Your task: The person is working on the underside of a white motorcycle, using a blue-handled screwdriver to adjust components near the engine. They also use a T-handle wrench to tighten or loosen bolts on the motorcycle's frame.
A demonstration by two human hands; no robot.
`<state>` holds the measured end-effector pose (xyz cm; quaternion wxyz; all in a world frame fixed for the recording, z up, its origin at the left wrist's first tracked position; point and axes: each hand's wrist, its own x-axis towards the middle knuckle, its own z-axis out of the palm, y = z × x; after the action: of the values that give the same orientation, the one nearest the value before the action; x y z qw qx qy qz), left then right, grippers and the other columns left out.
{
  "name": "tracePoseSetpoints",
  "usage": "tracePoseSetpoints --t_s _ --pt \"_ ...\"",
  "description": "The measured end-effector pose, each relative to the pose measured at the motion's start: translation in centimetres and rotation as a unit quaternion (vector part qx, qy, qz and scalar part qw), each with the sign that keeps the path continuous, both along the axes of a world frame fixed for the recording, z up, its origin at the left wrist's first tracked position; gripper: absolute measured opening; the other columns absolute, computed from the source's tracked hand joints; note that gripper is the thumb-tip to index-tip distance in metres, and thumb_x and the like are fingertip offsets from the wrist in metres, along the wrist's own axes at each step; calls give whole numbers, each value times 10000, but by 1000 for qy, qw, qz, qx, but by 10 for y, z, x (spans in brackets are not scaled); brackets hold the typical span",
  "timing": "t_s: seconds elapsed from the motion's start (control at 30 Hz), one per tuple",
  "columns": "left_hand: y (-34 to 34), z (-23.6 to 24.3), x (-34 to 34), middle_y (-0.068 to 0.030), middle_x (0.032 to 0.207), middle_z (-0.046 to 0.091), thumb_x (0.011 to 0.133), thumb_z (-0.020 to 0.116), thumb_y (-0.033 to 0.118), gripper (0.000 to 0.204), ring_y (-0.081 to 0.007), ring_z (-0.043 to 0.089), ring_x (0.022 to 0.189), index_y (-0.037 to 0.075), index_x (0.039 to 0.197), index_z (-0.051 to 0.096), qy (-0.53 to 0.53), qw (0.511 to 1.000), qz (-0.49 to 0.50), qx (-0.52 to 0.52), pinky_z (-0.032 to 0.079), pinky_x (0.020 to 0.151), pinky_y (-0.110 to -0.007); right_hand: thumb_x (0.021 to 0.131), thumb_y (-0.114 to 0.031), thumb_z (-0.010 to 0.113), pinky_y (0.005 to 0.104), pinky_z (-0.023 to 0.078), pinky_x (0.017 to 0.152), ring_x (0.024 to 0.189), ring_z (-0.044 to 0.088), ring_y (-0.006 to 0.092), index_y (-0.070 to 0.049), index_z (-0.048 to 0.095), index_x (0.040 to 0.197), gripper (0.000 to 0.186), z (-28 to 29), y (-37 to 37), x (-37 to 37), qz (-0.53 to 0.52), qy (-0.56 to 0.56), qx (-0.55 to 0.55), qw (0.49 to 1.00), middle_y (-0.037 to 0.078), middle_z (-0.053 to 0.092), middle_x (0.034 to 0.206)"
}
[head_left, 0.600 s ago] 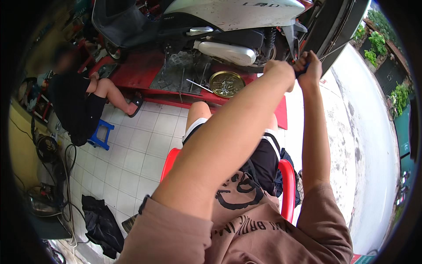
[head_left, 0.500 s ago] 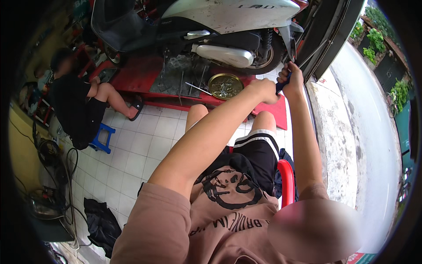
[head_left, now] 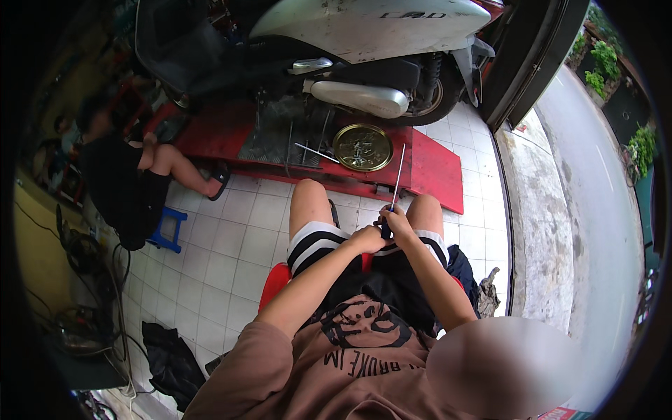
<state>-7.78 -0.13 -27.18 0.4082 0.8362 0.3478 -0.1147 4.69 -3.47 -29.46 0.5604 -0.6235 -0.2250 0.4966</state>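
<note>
A long screwdriver [head_left: 399, 180] with a thin metal shaft and dark blue handle stands tilted above my lap, its tip pointing up and away. My right hand [head_left: 400, 222] is closed round the upper part of the handle. Beside it, my left hand [head_left: 369, 239] is closed at the handle's lower end; its fingertips are partly hidden. Past the shaft, to the left, a round gold-rimmed tray [head_left: 386, 162] holds small metal parts. It sits on a red lift platform [head_left: 434, 162] under a silver and black scooter [head_left: 364, 98].
A metal rod [head_left: 316, 152] lies left of the tray. At the left, a person in black [head_left: 115, 178] sits on a blue stool [head_left: 168, 229]. Cables [head_left: 115, 308] and a black bag [head_left: 168, 360] lie at the lower left. The doorway edge [head_left: 505, 210] and a road are at the right.
Both my hands have come down and back from beside the scooter's rear wheel to above my lap, bringing the screwdriver along. My view has shifted slightly.
</note>
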Motion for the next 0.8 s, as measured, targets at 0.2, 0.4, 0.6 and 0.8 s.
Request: tracePoseSetpoints --t_s 0.2,0.4,0.6,0.8 --pt "10 1 24 -222 1028 665 798 621 535 627 -373 646 967 6 1134 593 -40 998 38 -19 512 840 -433 865 -87 564 304 486 635 698 586 173 2 548 964 134 -7 21 31 47 -93 -68 992 80 599 769" --pt "66 -14 33 -211 1016 675 794 628 520 586 -342 641 979 1 1066 662 8 979 -184 -90 495 862 -409 839 -127 611 330 515 599 679 653 196 26 635 961 197 -2 69 98 276 -285 -254 882 123 665 785" --pt "209 -49 42 -229 1024 665 806 638 379 450 -357 641 991 -31 986 680 82 995 -51 40 506 858 -440 753 -126 579 331 547 623 617 690 229 7 667 916 228 14 150 148 246 -361 -238 867 144 664 673" --pt "301 -87 83 -166 975 678 821 665 183 230 -323 645 950 33 996 661 13 987 111 117 504 811 -414 726 -108 564 357 552 681 674 699 264 -37 696 876 212 -26 177 175 215 -416 -267 842 149 681 686"
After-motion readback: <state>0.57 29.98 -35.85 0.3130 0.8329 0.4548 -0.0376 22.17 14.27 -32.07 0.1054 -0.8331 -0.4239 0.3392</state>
